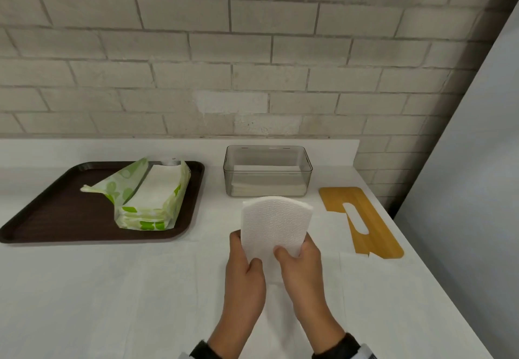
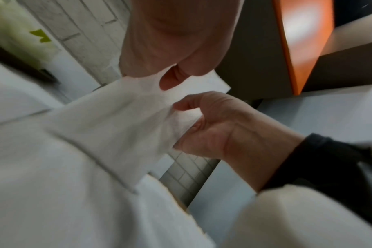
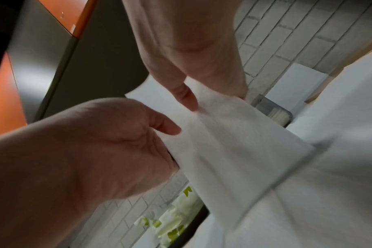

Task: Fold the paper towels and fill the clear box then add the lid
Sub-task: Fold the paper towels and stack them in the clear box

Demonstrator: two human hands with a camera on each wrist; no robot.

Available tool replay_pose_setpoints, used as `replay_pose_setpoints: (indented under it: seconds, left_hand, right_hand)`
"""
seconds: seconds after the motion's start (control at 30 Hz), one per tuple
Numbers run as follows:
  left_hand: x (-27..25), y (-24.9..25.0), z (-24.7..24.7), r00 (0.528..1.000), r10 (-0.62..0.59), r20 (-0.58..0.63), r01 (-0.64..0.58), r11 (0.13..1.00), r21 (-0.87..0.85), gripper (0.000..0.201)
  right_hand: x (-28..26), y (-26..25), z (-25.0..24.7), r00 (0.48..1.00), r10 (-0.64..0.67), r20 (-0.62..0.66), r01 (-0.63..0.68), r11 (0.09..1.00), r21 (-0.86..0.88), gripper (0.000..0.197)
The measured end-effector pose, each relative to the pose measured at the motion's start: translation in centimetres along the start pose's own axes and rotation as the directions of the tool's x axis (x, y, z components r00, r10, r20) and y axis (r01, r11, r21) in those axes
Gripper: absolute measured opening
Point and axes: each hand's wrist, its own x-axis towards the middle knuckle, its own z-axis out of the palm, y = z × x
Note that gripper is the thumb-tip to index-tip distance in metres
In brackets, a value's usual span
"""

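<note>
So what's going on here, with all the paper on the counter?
A person is folding paper towels to fill a box. Both hands, left hand and right hand, hold one folded paper towel upright above the white counter. The clear box behind it already has some towels at the bottom. Its yellow lid lies off to the right, and the opened towel pack sits on a brown tray.

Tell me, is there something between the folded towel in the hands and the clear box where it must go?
Nothing visible. The towel, held by the left hand and right hand, is just in front of the box. The box is open on top; its lid lies to the right.
</note>
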Motion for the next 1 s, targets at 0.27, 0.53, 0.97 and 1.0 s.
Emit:
replay_pose_setpoints:
  seconds: [0.27, 0.53, 0.97, 1.0]
  left_hand:
    - [0.4, -0.8, -0.1, 0.999, -0.023, 0.035, 0.023, 1.0, 0.001, 0.047]
    - [5.0, -2.7, -4.9, 0.997, -0.066, 0.032, 0.059, 0.981, 0.184, 0.036]
    - [10.2, -4.3, -0.4, 0.741, -0.371, 0.56, -0.458, 0.331, 0.825, 0.061]
    - [10.6, -4.0, -0.2, 0.707, -0.401, 0.582, -0.509, 0.283, 0.813, 0.055]
  right_hand:
    - [0.2, 0.5, 0.0, 0.999, -0.004, 0.041, 0.004, 1.0, 0.001, 0.033]
    - [3.7, -3.9, -5.8, 0.982, -0.002, -0.187, 0.025, 0.992, 0.125, 0.029]
    - [4.5, -2.8, -14.2, 0.937, 0.057, -0.344, -0.003, 0.988, 0.155, 0.034]
    - [4.4, -2.6, -14.5, 0.941, 0.057, -0.333, -0.011, 0.991, 0.137, 0.035]
